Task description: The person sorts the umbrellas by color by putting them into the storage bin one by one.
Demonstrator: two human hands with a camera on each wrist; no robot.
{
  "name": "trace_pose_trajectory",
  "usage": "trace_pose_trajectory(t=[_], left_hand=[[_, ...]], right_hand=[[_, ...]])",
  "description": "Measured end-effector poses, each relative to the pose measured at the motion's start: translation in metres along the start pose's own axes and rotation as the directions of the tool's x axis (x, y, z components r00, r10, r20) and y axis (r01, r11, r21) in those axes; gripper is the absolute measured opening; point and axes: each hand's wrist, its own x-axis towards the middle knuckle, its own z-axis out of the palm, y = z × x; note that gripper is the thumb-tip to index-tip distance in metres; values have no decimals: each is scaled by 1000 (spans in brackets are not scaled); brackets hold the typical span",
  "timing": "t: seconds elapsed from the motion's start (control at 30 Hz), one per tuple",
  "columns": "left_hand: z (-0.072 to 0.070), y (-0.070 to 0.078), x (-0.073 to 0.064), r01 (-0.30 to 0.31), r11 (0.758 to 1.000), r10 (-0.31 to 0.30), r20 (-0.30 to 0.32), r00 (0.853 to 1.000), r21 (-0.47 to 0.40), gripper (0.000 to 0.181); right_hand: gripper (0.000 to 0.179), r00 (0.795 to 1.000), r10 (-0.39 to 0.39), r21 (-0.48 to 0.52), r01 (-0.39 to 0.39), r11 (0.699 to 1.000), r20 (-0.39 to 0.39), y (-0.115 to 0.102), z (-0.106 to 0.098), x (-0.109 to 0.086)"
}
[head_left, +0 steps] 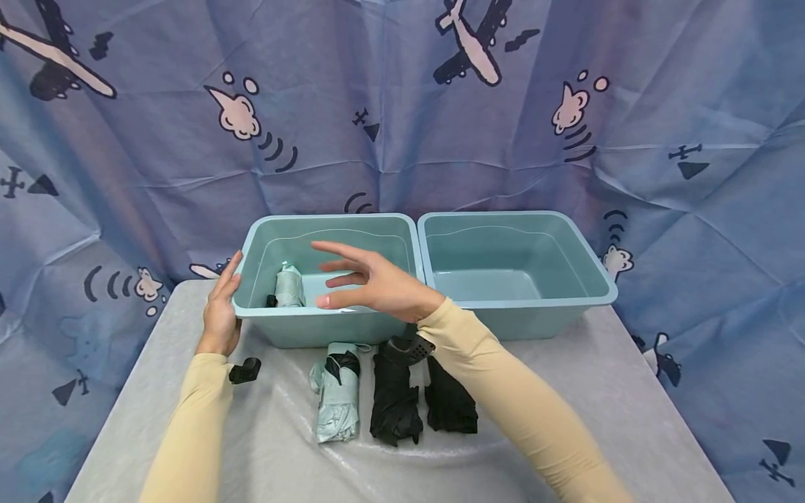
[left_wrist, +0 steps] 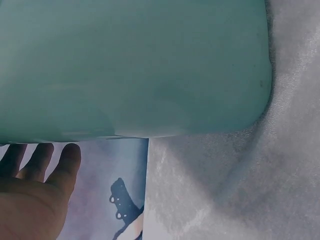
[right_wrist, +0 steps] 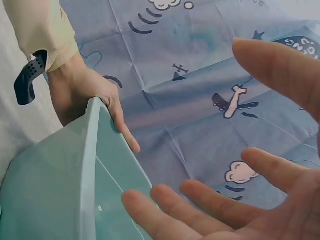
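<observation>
My left hand (head_left: 220, 314) rests against the left end of the left green bin (head_left: 327, 327), its fingers stretched along the rim. In the right wrist view, that left hand (right_wrist: 90, 92) touches the bin's corner. Over the same bin hovers my right hand (head_left: 377, 283), fingers spread and nothing held. Inside, near the left end, lies a folded mint umbrella (head_left: 290, 286) with a dark end. In front of the bins on the table lie another folded mint umbrella (head_left: 338, 405), a black folded umbrella (head_left: 395, 405) and a second black one (head_left: 451, 402), partly hidden by my right arm.
A second green bin (head_left: 516, 304) stands close against the first on the right, with only its bare floor showing inside. Both sit on a grey-covered table (head_left: 277, 447). Behind hangs a blue curtain (head_left: 390, 140) printed with airplanes.
</observation>
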Motion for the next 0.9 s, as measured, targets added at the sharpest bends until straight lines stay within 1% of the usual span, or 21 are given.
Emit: trace_pose_trajectory(t=[0.17,0.27,0.4,0.5,0.63,0.9], left_hand=[[0,-1,-1,5,1000,-5,2,1000,10,53],[0,-1,-1,8,1000,-9,3,1000,17,54],[0,-1,-1,6,1000,-6,6,1000,14,54],[0,0,-1,6,1000,-6,9,1000,13,54],[0,0,-1,10,1000,-10,9,1000,17,54],[0,0,-2,6,999,-6,12,1000,33,54]], right_hand=[[80,998,-39,-7,39,999,-43,4,-9,-28],[80,995,-70,15,71,997,-67,9,-14,-45],[80,987,-133,41,137,990,-95,13,-20,-66],[81,980,-163,42,169,985,-117,16,-23,-82],[83,976,-166,37,173,984,-143,20,-26,-102],[87,973,-126,31,135,990,-191,39,-35,-140]])
